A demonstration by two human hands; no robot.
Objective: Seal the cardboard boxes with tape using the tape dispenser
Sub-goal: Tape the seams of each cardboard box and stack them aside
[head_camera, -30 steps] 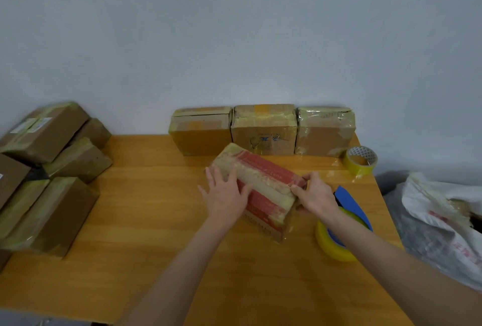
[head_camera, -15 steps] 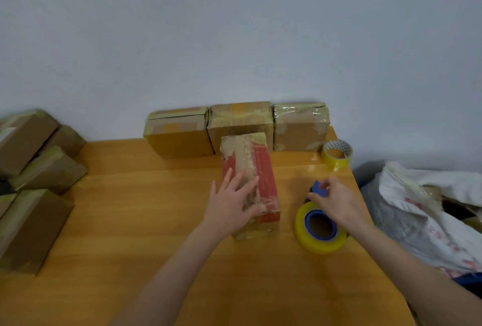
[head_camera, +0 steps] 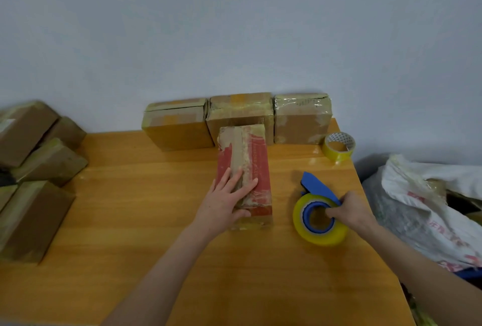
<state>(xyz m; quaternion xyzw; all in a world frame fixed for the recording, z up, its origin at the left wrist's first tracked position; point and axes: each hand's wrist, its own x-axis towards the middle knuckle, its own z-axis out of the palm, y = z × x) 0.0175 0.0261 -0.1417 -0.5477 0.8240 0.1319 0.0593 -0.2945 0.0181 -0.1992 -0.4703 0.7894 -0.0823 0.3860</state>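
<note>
Your left hand [head_camera: 226, 201] lies flat and open, palm down on the near end of the red box [head_camera: 245, 166], which rests on the table [head_camera: 146, 195]. The box's long axis runs away from you toward three taped boxes [head_camera: 241, 114] at the wall. Your right hand [head_camera: 350, 211] is closed on the tape dispenser [head_camera: 317, 215], fingers hooked into the roll's core. The box lies to the left of that grip, near but not touching, so the right hand should carry the dispenser across. At far right, the bag's [head_camera: 422, 211] contents are unclear.
</note>
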